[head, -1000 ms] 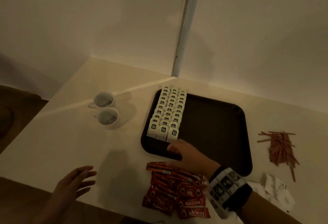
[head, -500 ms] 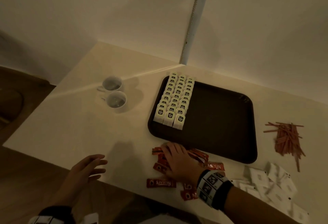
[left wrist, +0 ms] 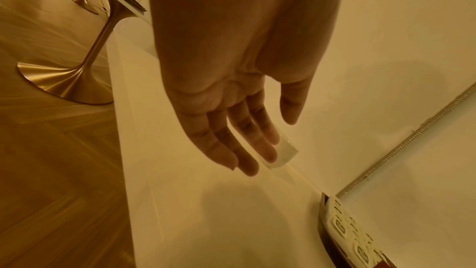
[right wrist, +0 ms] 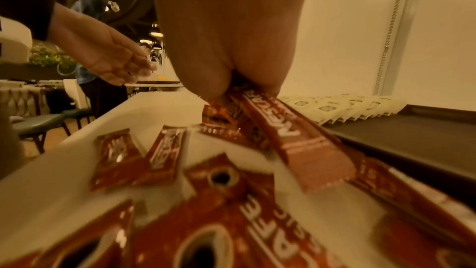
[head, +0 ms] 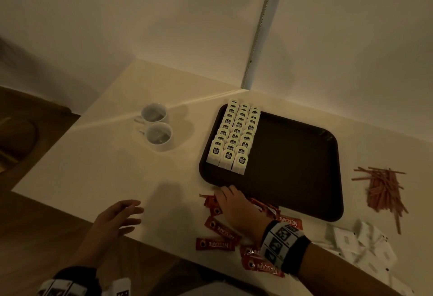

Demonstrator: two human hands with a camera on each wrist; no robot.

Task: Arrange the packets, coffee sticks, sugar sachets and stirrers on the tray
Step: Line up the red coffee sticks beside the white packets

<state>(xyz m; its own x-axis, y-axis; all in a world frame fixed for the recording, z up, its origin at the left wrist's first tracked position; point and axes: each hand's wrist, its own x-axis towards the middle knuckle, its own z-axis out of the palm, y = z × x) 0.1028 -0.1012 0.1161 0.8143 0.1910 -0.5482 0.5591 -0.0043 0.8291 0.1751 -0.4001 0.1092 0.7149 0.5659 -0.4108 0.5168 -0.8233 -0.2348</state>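
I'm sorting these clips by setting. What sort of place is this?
Probably a hotel or café dining area. A refreshment tray holds rows of packets, with two cups beside it on a counter. The right wrist view shows set tables and chairs behind.

place: looking like a hotel or café dining area, beverage station
counter: pale counter (head: 98, 159) sitting in a wall corner
supplies: bulk single-serve stock lying out – coffee sticks (head: 221, 229), sugar sachets (head: 360, 246), stirrers (head: 384, 192), packets (head: 234, 136) lining up in rows on a dark serving tray (head: 304, 174)
cups: two white cups (head: 157, 124) standing beside the tray
room: pedestal table with a gold base (left wrist: 74, 76), wood floor, chairs (right wrist: 38, 125) and hanging lamps showing behind
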